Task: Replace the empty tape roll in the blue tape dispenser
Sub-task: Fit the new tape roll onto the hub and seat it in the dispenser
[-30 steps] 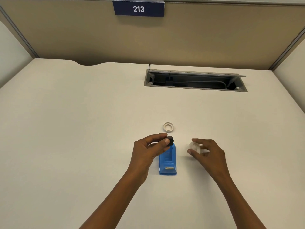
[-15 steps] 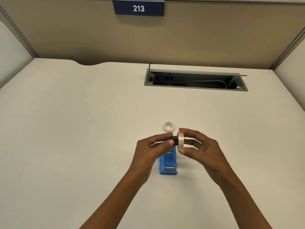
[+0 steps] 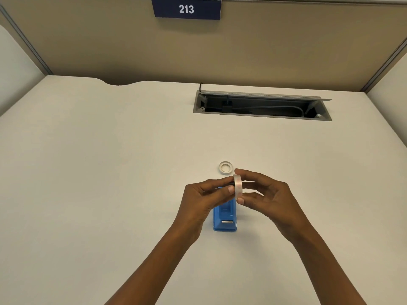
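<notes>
The blue tape dispenser [image 3: 225,216] lies on the desk below my hands, its far end hidden by my fingers. Above it, my right hand [image 3: 268,199] pinches a clear new tape roll [image 3: 238,187] upright between thumb and fingers. My left hand [image 3: 204,199] grips a small black spindle [image 3: 231,183], almost hidden, pressed against the roll's left face. Just beyond my hands the empty white tape core [image 3: 226,167] lies flat on the desk.
An open cable tray [image 3: 262,105] with wires is sunk into the desk [image 3: 110,172] at the back right. Beige partition walls enclose the desk, with a blue "213" sign [image 3: 186,8] at the top.
My right hand lifted the clear roll off the desk and carried it left to the black spindle in my left hand; the spindle is now mostly hidden at the roll.
</notes>
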A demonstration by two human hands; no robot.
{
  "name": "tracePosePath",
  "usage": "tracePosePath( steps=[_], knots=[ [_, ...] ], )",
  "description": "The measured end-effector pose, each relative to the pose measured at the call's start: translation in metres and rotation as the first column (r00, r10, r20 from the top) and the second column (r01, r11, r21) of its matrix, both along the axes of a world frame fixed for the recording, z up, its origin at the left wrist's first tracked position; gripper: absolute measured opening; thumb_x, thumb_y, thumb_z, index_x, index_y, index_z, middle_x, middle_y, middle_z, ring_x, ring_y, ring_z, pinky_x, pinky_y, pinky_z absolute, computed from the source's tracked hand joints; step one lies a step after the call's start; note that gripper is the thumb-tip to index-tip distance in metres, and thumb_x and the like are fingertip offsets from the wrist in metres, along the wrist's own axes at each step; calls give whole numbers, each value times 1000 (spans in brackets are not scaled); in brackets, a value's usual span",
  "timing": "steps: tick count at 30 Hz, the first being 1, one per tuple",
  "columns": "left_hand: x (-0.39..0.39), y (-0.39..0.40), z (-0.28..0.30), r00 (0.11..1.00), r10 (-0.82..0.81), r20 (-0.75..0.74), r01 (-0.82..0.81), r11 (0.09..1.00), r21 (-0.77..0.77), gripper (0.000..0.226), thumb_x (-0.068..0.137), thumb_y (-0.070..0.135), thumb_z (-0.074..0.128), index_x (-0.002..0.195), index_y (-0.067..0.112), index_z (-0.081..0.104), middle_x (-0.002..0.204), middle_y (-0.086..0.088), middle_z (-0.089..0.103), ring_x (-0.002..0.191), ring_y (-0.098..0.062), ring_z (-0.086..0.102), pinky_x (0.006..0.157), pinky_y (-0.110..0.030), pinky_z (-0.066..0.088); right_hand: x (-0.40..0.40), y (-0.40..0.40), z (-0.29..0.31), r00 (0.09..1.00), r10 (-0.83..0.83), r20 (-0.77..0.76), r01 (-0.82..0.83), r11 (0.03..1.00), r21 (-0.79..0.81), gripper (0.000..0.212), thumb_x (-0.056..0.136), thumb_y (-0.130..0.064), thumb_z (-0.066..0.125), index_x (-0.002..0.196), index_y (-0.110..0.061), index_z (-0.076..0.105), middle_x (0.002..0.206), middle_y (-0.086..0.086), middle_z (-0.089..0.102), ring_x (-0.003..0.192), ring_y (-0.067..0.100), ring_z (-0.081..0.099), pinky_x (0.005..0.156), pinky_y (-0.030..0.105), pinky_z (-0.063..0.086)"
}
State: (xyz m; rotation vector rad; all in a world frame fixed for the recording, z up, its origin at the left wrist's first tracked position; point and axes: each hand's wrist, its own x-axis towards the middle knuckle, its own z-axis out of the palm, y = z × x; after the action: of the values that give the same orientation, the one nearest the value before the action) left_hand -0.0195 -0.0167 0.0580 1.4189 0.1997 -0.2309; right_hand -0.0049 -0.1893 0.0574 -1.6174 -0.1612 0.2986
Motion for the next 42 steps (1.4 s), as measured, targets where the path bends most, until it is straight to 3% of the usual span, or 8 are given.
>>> tracePosePath(
  steps=[4, 13, 21, 27, 30, 33, 38, 42],
  knots=[
    [1, 1, 0, 999, 41, -13, -41, 999, -7, 27, 76, 11, 72, 103, 16, 72, 96, -5, 76, 85, -18, 72, 74, -20, 57, 1, 0, 0, 1000, 0, 0, 0, 1000, -5, 50, 70, -1, 75, 116, -18, 64, 111, -1, 71, 103, 18, 66, 83, 28, 56],
    [-1, 6, -6, 999, 24, -41, -22, 998, 52, 26, 75, 17, 73, 102, 18, 73, 98, 1, 76, 91, -11, 70, 88, -28, 52, 1, 5, -6, 1000, 8, -6, -8, 996, -89, 52, 71, -4, 77, 119, -18, 63, 111, 5, 71, 104, 19, 66, 92, 43, 55],
    [0, 8, -10, 998, 44, -49, -40, 996, 79, 23, 75, 14, 73, 98, 20, 73, 99, 2, 75, 89, -9, 70, 79, -21, 55, 4, 7, -13, 1000, 22, -15, -24, 992, -120, 52, 72, -3, 75, 121, -17, 61, 114, 7, 69, 106, 21, 66, 94, 46, 53],
    [1, 16, -14, 997, 24, -78, -20, 998, 53, 31, 76, 11, 73, 105, 19, 70, 99, -7, 72, 83, -20, 72, 78, -28, 58, 6, 7, -19, 999, -8, 32, 14, 978, -209, 50, 71, -12, 78, 118, -21, 62, 114, -2, 69, 106, 10, 64, 95, 34, 52],
    [-1, 21, -19, 994, 70, -85, -63, 995, 84, 26, 77, 10, 72, 99, 23, 71, 99, -7, 72, 81, -16, 71, 72, -23, 58, 6, 7, -25, 998, -34, 61, 50, 957, -286, 49, 71, -18, 79, 117, -25, 62, 116, -10, 68, 108, 2, 60, 94, 25, 47],
    [-3, 25, -25, 994, 71, -88, -60, 991, 117, 26, 77, 8, 71, 97, 24, 71, 98, -3, 73, 82, -14, 71, 71, -18, 56, 6, 6, -34, 996, -42, 74, 65, 938, -340, 50, 70, -22, 79, 117, -28, 62, 121, -10, 65, 114, 5, 56, 92, 20, 43],
    [-2, 26, -32, 993, 71, -94, -54, 983, 176, 26, 76, 10, 73, 96, 26, 72, 98, 1, 73, 87, -12, 70, 87, -30, 52, 8, 8, -44, 993, -22, 114, 64, 923, -380, 49, 70, -26, 80, 116, -30, 63, 124, -12, 61, 118, 8, 52, 92, 25, 45],
    [0, 26, -36, 993, 72, -93, -54, 981, 188, 25, 76, 13, 73, 95, 29, 72, 98, 5, 73, 85, -7, 69, 84, -26, 51, 11, 10, -49, 993, -8, 114, 53, 918, -393, 49, 71, -24, 79, 117, -27, 62, 127, -8, 59, 118, 10, 52, 90, 24, 45]
  ],
)
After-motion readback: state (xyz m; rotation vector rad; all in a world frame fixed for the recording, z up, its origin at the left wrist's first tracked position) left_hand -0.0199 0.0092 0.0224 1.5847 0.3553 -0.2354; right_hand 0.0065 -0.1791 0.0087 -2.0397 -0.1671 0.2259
